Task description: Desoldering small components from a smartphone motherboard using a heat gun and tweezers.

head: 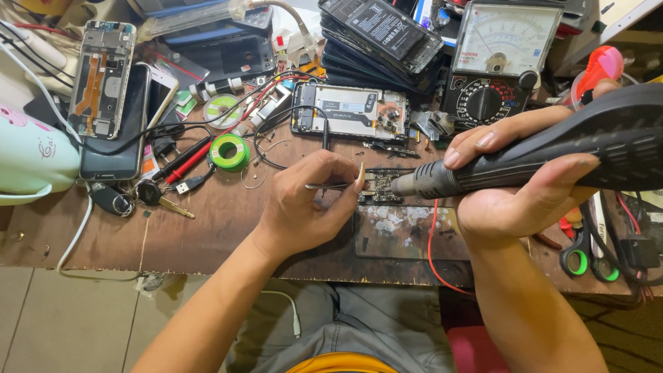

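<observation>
My left hand [304, 207] pinches tweezers [331, 185] over the small circuit board [378, 186] lying mid-tabletop [207, 221]; my right hand [514, 186] grips the hot-air handpiece [552, 155], nozzle touching the board. Rework looks midway; nothing lifted yet.

The left hand [304, 207] pinches thin tweezers [330, 185] whose tips meet a small dark circuit board [378, 188] on the wooden bench [207, 228]. The right hand [525, 186] grips a black hot-air tool [552, 155], its metal nozzle just right of the board. Behind the board lies an opened phone [351, 112]; a meter [498, 62] stands behind and right. A green tape roll [230, 152] sits well left of the board.
</observation>
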